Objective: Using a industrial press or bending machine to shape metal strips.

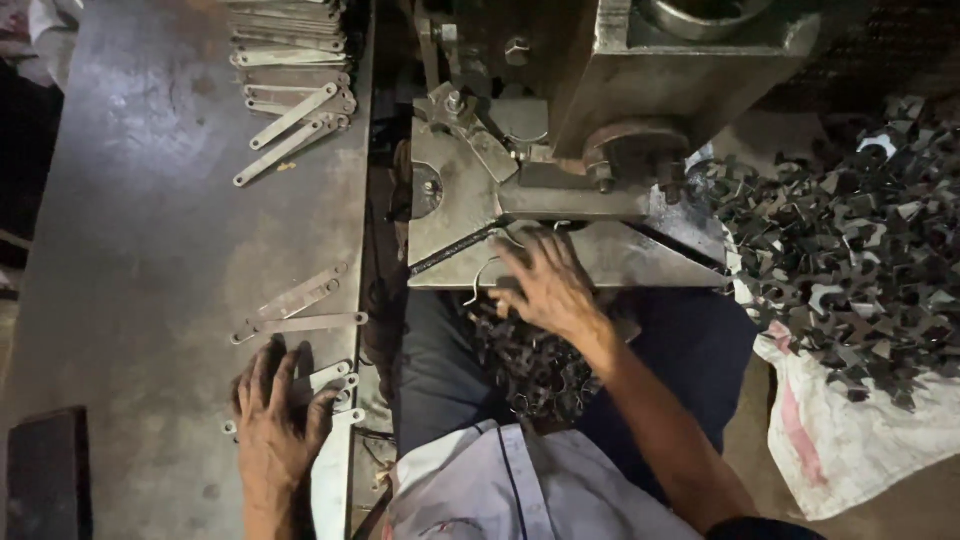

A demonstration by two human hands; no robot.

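Observation:
My left hand (272, 415) lies flat on a few flat metal strips (335, 385) near the front edge of the grey bench (140, 250), fingers spread over them. My right hand (545, 282) reaches to the plate (640, 262) at the base of the press machine (610, 90), fingers spread and touching a thin bent metal piece (480, 278). Whether it grips that piece is unclear. Between my legs lies a heap of small dark metal cut-outs (530, 365).
More metal strips (295, 305) lie mid-bench, and a stack of them (290, 60) sits at the far end. A big pile of scrap cut-outs (850, 240) rests on a white sack (860, 430) at the right. A dark block (45, 470) sits bottom left.

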